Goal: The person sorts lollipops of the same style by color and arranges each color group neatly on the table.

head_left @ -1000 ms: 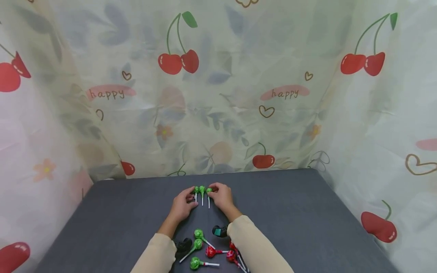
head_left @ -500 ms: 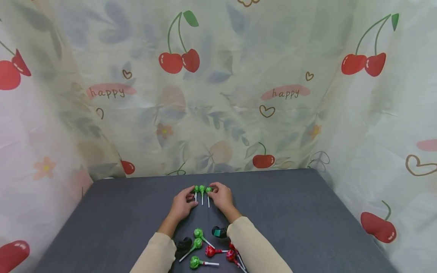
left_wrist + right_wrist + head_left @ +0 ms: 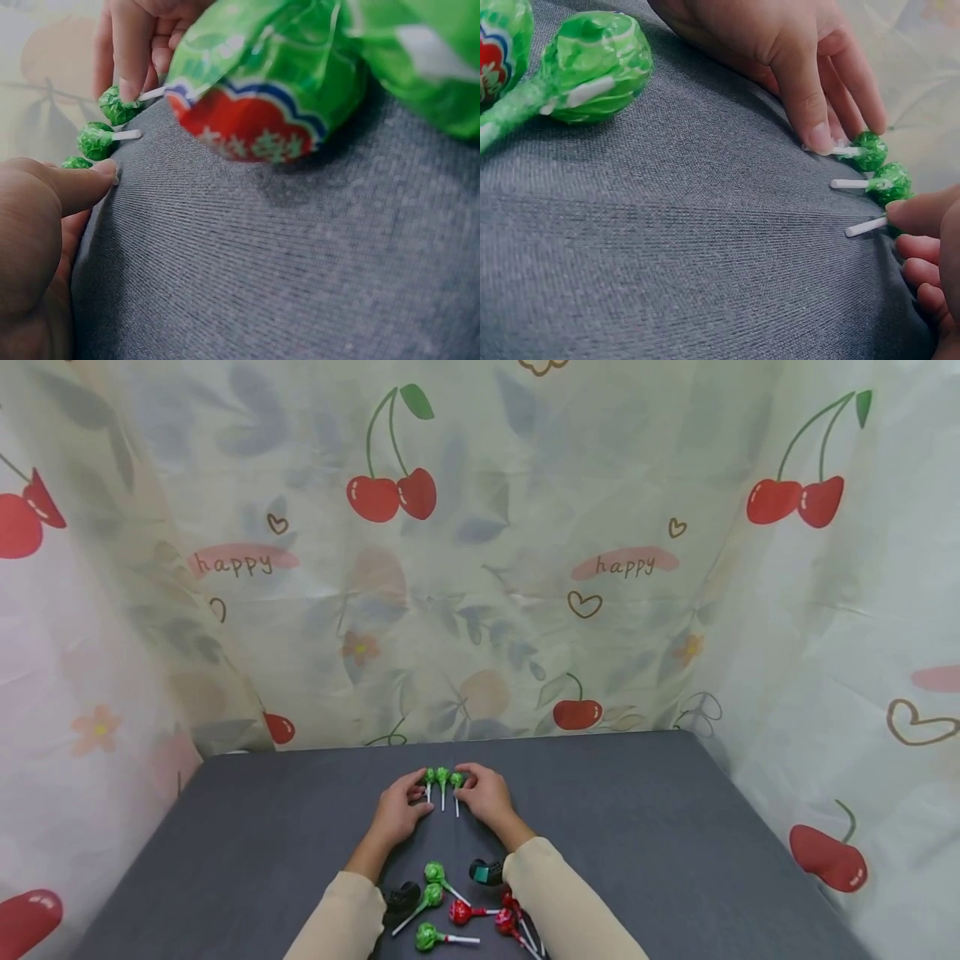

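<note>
Three green-wrapped lollipops stand out in a row near the far edge of the dark table, white sticks pointing toward me. My left hand (image 3: 397, 810) holds the left lollipop (image 3: 871, 152), thumb at its stick and a fingertip at its head. The middle lollipop (image 3: 442, 777) lies untouched between the hands. On the other side, my right hand (image 3: 486, 793) pinches the right lollipop (image 3: 118, 106) by its head; in the right wrist view that hand's thumb covers most of the head, leaving the stick showing.
Closer to me lie more green lollipops (image 3: 427, 937) and several red lollipops (image 3: 461, 912), some partly behind the right sleeve (image 3: 566, 902). A black wrist device (image 3: 486, 872) shows by each cuff. The grey table (image 3: 262, 827) ends at a printed curtain (image 3: 480, 568).
The right hand and forearm have shifted very slightly to the right, showing more of the right lollipop. The left hand and the row of lollipops stay put.
</note>
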The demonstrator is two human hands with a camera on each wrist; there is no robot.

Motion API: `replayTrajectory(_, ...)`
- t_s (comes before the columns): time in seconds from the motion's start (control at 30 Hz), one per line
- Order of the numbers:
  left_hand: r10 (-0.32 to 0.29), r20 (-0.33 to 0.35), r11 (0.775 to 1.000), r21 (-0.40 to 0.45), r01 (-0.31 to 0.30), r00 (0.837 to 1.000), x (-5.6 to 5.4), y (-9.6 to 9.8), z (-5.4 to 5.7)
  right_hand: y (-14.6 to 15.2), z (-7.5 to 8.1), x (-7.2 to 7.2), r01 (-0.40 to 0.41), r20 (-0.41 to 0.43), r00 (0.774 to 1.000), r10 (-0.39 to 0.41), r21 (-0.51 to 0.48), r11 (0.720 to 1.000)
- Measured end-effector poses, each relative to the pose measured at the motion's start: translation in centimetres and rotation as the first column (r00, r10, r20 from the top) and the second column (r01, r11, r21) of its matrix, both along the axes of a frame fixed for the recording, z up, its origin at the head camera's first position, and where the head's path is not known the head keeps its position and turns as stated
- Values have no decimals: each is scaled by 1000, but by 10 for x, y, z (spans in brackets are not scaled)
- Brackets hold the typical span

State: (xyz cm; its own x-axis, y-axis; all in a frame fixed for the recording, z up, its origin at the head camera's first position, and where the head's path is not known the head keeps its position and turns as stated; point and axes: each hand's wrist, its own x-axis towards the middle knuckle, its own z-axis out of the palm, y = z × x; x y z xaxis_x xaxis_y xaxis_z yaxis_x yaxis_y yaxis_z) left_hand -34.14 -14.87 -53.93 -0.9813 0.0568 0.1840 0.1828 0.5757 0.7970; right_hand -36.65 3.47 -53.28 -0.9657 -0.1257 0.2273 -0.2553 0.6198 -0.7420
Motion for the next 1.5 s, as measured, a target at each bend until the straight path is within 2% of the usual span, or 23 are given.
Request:
replayTrajectory(0.1, -3, -4, 1000, 8, 3, 1000, 0, 0, 0, 0, 1, 0, -6, 8, 1000, 6, 0, 1000)
replayTrajectory(0.3, -6, 3, 1000, 12, 6, 1000, -1, 0, 0, -4, 4, -3, 31, 40, 999, -30, -11, 999)
replayTrajectory(0.7, -3, 5, 1000, 3, 2, 1000, 1, 1, 1, -7, 5, -5, 63, 48, 997, -63, -1, 998)
replayTrajectory(1.0, -4, -18, 1000, 14, 4, 1000, -1, 2, -1, -1, 9, -1, 32, 83, 996, -26, -62, 998)
replayTrajectory(1.17, -5, -11, 1000, 20, 6, 1000, -1, 1, 0, 3, 13, 5, 8, 64, 998, -3, -80, 997)
replayTrajectory(1.37, -1, 6, 1000, 5, 1, 1000, 0, 1, -1, 9, 19, 18, -72, 15, 997, 73, -77, 994)
replayTrajectory(1.5, -2, 2, 1000, 8, 2, 1000, 0, 0, 0, 13, 22, 31, -150, 19, 988, 152, -72, 986)
